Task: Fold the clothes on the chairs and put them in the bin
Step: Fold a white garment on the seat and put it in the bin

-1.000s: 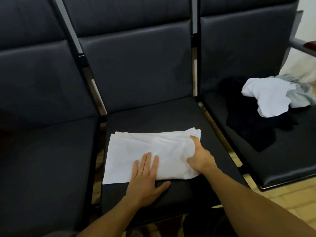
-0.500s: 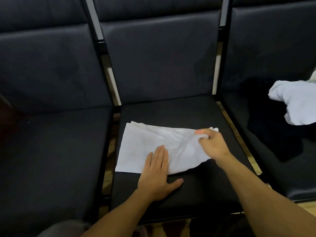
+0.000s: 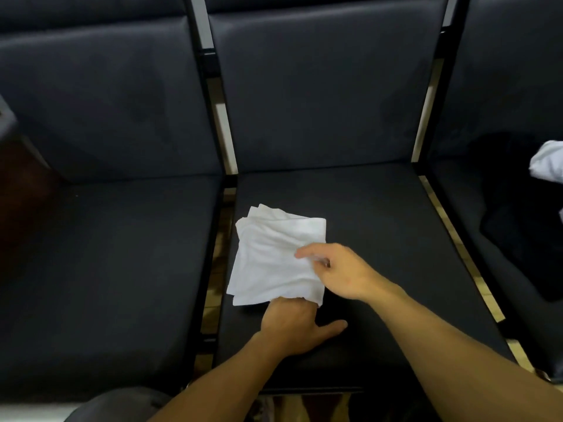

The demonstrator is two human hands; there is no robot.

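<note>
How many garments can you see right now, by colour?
White: 2, the folded white garment on the middle chair under both hands, and the white garment at the right edge.
Black: 1, the black garment on the right chair.
Total: 3

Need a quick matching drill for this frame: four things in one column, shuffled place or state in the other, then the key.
Things:
1. white garment
2. left hand
3. right hand
4. clothes pile

States:
A. fingers tucked under the cloth's near edge
B. on the right chair, cut off by the frame
C. folded, on the middle chair seat
D. pinching the cloth's right side

Pairs: 1-C, 2-A, 3-D, 4-B
</note>
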